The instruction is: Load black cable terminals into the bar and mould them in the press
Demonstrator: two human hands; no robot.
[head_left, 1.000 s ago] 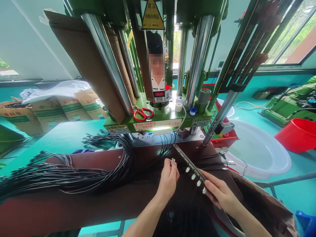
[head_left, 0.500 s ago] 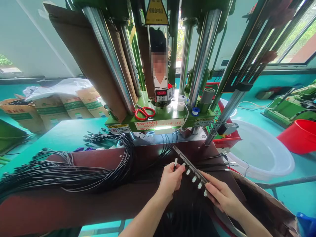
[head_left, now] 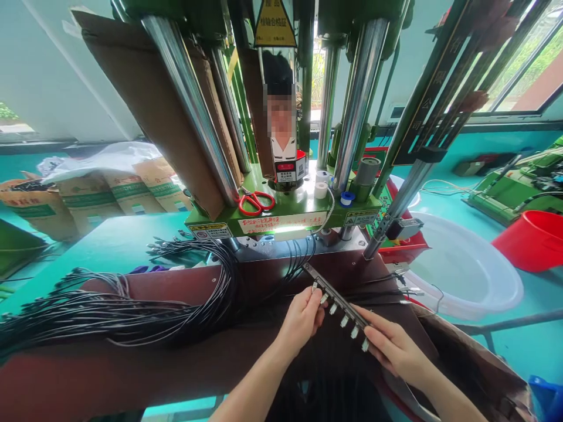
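Note:
My right hand (head_left: 391, 347) grips the near end of a long dark metal bar (head_left: 317, 281) that slants up to the left over the brown bench. Several silver connector tips (head_left: 345, 320) stick out along the bar's left side. My left hand (head_left: 301, 318) is pinched on a thin black cable whose silver connector (head_left: 314, 288) touches the bar near its far end. More black cables hang down from the bar toward me.
A thick bundle of black cables (head_left: 109, 310) lies across the brown bench on the left. A green press (head_left: 281, 211) with chrome columns stands straight ahead, with red scissors (head_left: 255, 202) on its base. A white basin (head_left: 461, 269) and a red tub (head_left: 530, 240) sit at the right.
My left hand carried the cable's connector rightward, from clear of the bar until it reached the bar's far end. My right hand kept holding the bar almost still.

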